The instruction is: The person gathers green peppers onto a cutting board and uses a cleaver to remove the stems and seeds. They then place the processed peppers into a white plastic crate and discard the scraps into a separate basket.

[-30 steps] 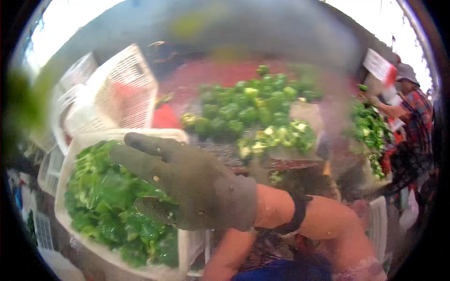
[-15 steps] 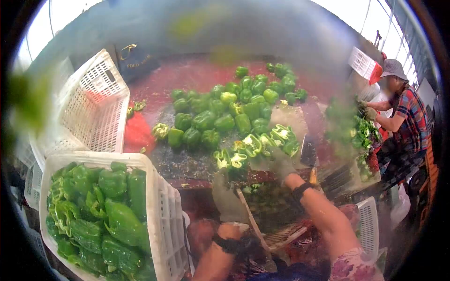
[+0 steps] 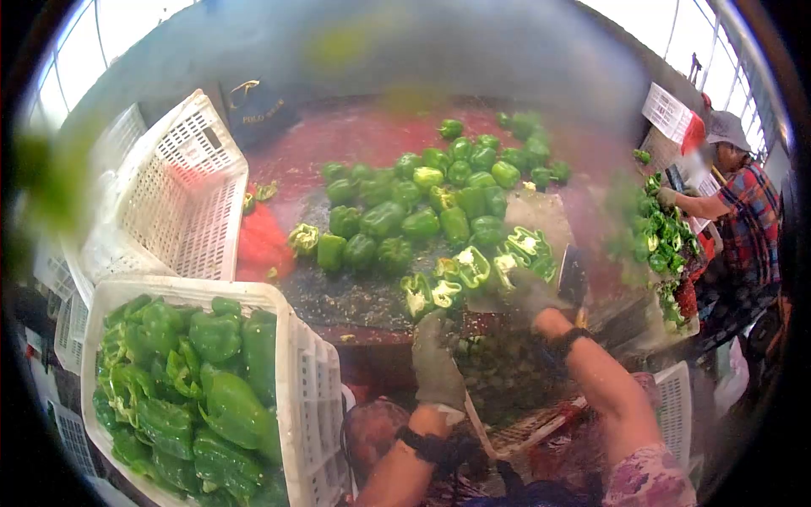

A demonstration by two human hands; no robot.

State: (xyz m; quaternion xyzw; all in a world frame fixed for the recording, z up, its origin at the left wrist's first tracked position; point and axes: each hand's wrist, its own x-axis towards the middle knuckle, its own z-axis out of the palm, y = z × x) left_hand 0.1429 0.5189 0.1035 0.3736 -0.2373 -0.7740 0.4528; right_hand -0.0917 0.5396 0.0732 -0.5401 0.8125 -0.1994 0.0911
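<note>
My left hand (image 3: 436,359), in a grey-green glove, is at the table's front edge, just below two cut green pepper halves (image 3: 431,294). Its fingers are too indistinct to show whether they hold anything. Blurred, my gloved right hand (image 3: 538,297) is at the cutting board, close to more pepper halves (image 3: 525,247) with pale insides showing; its grip cannot be made out. Another cut half (image 3: 472,267) lies between the hands. A dark blade (image 3: 573,275) rests right of the right hand. Whole green peppers (image 3: 397,215) are heaped behind.
A white crate (image 3: 291,372) full of green peppers stands at my left, with a tilted crate (image 3: 198,207) behind it. Below my hands is a shaded container (image 3: 507,380) of green pieces. At right, a co-worker (image 3: 743,211) in a plaid shirt handles peppers (image 3: 663,237).
The view has shifted, moving the scene slightly right in the picture. My right hand stays by the cut halves, and my left remains near the edge. The co-worker's arms have shifted.
</note>
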